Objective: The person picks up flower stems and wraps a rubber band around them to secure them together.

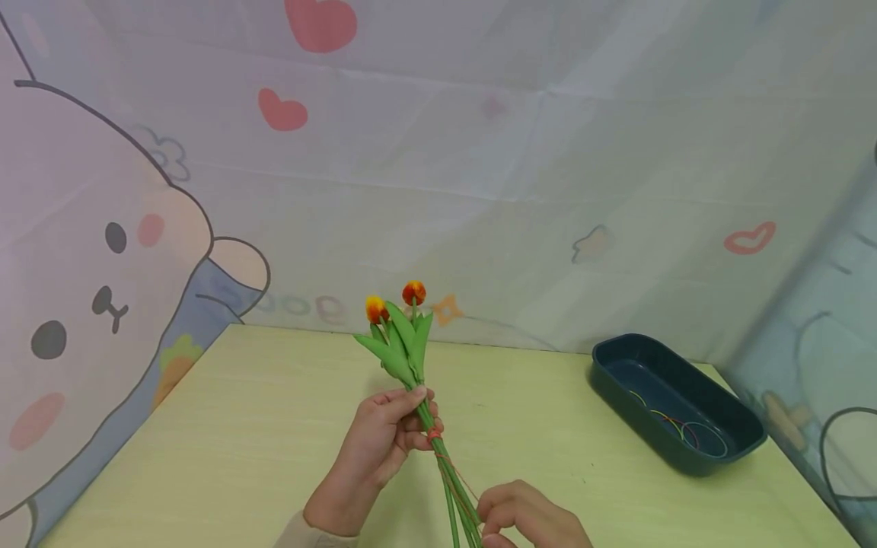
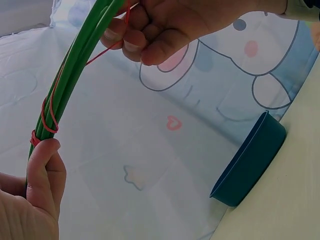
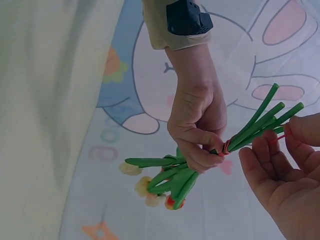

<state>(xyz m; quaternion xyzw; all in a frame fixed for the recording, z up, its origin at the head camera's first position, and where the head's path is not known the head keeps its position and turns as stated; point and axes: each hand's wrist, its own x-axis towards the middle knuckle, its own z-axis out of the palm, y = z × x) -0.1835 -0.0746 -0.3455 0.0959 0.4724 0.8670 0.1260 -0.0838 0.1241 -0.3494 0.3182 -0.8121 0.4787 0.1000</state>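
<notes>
My left hand [image 1: 380,438] grips a bunch of artificial tulips [image 1: 404,346] by the green stems, just below the leaves. Orange-red and yellow flower heads point up and away in the head view; paler ones also show in the right wrist view. A red rubber band [image 1: 434,434] is wound round the stems beside the left fingers. From there one loop stretches down along the stems to my right hand [image 1: 530,517]. Between thumb and fingers, the right hand [image 3: 287,187] pinches that loop near the cut ends of the stems.
On the right of the pale yellow table [image 1: 274,426] stands a dark blue plastic basin [image 1: 630,422]. Several thin coloured rubber bands [image 1: 685,434] lie in it. A cartoon-printed cloth [image 1: 466,152] hangs behind the table.
</notes>
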